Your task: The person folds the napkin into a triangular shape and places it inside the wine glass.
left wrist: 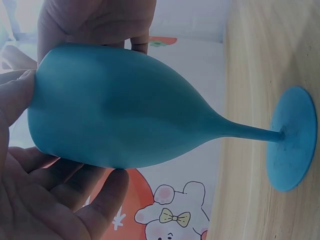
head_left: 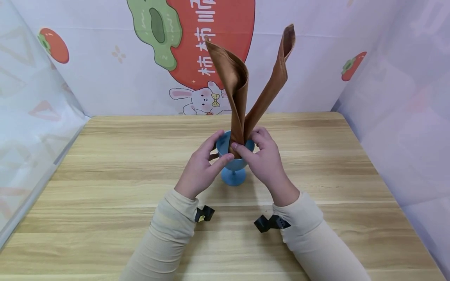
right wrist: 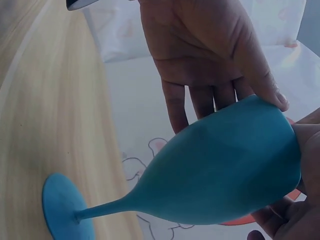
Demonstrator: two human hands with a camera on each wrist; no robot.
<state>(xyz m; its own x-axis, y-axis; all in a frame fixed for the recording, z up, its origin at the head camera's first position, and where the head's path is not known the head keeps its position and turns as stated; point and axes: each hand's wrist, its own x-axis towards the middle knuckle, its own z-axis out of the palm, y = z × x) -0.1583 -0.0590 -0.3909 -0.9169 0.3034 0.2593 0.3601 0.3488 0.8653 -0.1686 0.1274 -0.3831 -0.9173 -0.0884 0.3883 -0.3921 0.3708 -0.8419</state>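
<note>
A brown folded cloth napkin (head_left: 238,113) stands in a blue goblet (head_left: 234,164), its two rolled ends spreading upward. My left hand (head_left: 202,166) holds the bowl from the left, thumb at the front rim and fingers around the side. From the right, my right hand (head_left: 264,158) pinches the napkin's base at the goblet's mouth, thumb in front and fingers behind. Both wrist views show the goblet (left wrist: 125,105) upright, its foot (right wrist: 62,207) on the table. The napkin's lower end is hidden inside the bowl.
The light wooden table (head_left: 105,175) ends at a white printed cloth backdrop (head_left: 299,89) with a large red fruit and a rabbit. White cloth walls (head_left: 415,117) flank it. A small black wrist camera (head_left: 204,214) sits at each cuff.
</note>
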